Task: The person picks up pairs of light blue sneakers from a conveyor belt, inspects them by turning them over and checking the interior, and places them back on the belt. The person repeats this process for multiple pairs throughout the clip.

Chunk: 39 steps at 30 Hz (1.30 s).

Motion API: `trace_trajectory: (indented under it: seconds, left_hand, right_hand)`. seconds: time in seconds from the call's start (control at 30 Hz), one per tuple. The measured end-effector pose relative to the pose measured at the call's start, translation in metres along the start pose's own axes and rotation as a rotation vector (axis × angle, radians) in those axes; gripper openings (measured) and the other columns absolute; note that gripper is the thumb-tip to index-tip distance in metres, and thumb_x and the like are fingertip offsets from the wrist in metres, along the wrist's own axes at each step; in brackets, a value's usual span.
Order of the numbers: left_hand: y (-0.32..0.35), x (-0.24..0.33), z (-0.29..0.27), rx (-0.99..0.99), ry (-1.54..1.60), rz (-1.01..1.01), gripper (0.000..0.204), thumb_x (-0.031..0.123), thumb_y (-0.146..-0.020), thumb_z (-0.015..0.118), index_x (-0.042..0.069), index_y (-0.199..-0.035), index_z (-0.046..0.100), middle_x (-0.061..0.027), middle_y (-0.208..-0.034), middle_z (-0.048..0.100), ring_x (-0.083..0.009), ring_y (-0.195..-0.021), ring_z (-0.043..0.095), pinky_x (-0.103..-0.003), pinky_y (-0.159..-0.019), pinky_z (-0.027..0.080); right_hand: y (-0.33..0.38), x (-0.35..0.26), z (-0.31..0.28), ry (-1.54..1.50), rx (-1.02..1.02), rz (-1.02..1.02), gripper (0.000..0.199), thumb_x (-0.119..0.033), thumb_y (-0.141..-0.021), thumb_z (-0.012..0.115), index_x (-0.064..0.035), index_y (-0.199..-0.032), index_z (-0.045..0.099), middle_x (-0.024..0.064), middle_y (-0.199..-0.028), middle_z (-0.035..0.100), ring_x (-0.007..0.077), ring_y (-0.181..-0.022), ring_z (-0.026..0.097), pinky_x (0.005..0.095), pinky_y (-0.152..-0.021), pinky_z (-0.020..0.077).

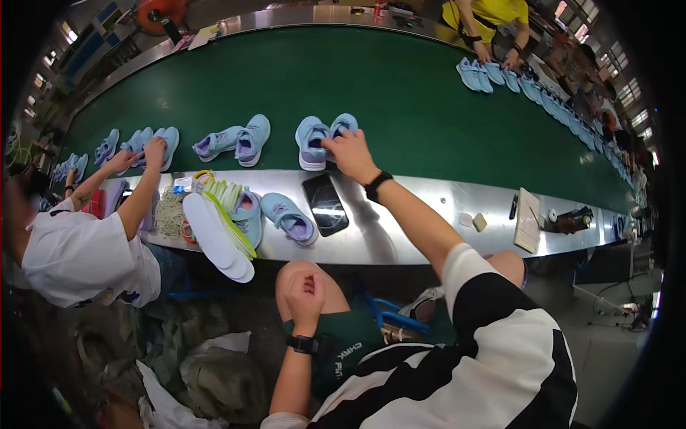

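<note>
On the green conveyor belt [400, 93], close to its near edge, stands a pair of light-blue shoes [325, 139] with purple insides, toes pointing away. The right hand [350, 154] reaches out over the steel desk [429, 214] and rests its fingers on the right-hand shoe of the pair; grip is loose, fingertips on the collar, not clenched around it. The left hand [306, 292] sits back over the knee, curled into an empty fist, holding nothing.

Step in hand, as judged: setting or straightening the pair on the belt. The next move would call for a light release without tipping the shoe.

On the desk near its front edge: a dark phone [326, 204], two more blue shoes [275, 214], and a fan of white and yellow-green insoles [218, 229]. Further pairs [236, 140] stand along the belt to the left, where a co-worker's hand [153, 151] touches another pair.
</note>
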<state>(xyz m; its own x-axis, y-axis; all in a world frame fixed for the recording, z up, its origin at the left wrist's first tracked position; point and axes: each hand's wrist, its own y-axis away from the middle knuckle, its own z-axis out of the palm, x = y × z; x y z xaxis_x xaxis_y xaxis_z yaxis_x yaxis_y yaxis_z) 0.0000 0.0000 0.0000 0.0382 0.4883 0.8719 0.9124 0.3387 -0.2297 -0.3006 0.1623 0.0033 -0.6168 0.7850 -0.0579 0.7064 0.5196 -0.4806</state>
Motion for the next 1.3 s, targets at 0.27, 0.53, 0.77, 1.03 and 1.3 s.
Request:
trace_trajectory:
  seconds: [0.27, 0.53, 0.77, 1.03, 1.3]
  left_hand:
    - [0.006, 0.021, 0.022, -0.184, 0.042, -0.064, 0.016, 0.014, -0.091, 0.067, -0.002, -0.092, 0.065, -0.0077, -0.073, 0.062, -0.0123, -0.065, 0.060, -0.025, -0.057, 0.048]
    - [0.036, 0.036, 0.148, -0.467, -0.037, -0.150, 0.059, 0.032, -0.087, 0.071, -0.001, -0.132, 0.051, -0.0175, -0.105, 0.060, -0.0227, -0.078, 0.062, -0.034, -0.072, 0.051]
    - [0.012, 0.031, 0.147, -0.611, 0.566, -0.619, 0.058, 0.015, -0.095, 0.054, 0.009, -0.148, 0.033, -0.0123, -0.112, 0.064, -0.0197, -0.095, 0.064, -0.038, -0.081, 0.055]
    - [0.032, 0.106, 0.099, -0.752, 0.896, -0.732, 0.056, 0.015, -0.100, 0.035, 0.020, -0.154, 0.020, -0.0078, -0.151, 0.037, -0.0267, -0.133, 0.046, -0.048, -0.101, 0.046]
    - [0.038, 0.142, 0.075, -0.351, 0.208, 0.292, 0.063, -0.007, -0.073, 0.056, 0.011, -0.133, 0.049, -0.0160, -0.129, 0.041, -0.0283, -0.120, 0.044, -0.036, -0.102, 0.038]
  right_hand:
    - [0.230, -0.011, -0.146, -0.091, -0.195, -0.007, 0.029, -0.011, -0.082, 0.062, -0.0168, -0.110, 0.063, 0.0008, -0.085, 0.058, 0.0205, -0.093, 0.054, 0.0366, -0.082, 0.0351]
    - [0.318, -0.017, -0.165, -0.584, 0.007, 0.701, 0.045, -0.024, -0.079, 0.077, -0.0033, -0.114, 0.057, 0.0103, -0.092, 0.061, 0.0244, -0.090, 0.059, 0.0369, -0.080, 0.0446]
    - [0.318, 0.011, -0.132, -1.218, -0.101, 1.151, 0.056, -0.009, -0.089, 0.053, -0.0014, -0.143, 0.042, 0.0086, -0.117, 0.060, 0.0157, -0.103, 0.056, 0.0293, -0.092, 0.0447]
    - [0.312, -0.034, -0.199, -1.980, 0.131, 1.153, 0.063, -0.007, -0.090, 0.048, -0.0066, -0.150, 0.031, 0.0065, -0.137, 0.050, 0.0154, -0.118, 0.052, 0.0298, -0.099, 0.0431]
    - [0.306, -0.043, -0.240, -0.850, 0.316, 0.617, 0.067, -0.004, -0.076, 0.056, -0.0121, -0.141, 0.046, 0.0162, -0.126, 0.044, 0.0297, -0.115, 0.047, 0.0364, -0.101, 0.0398]
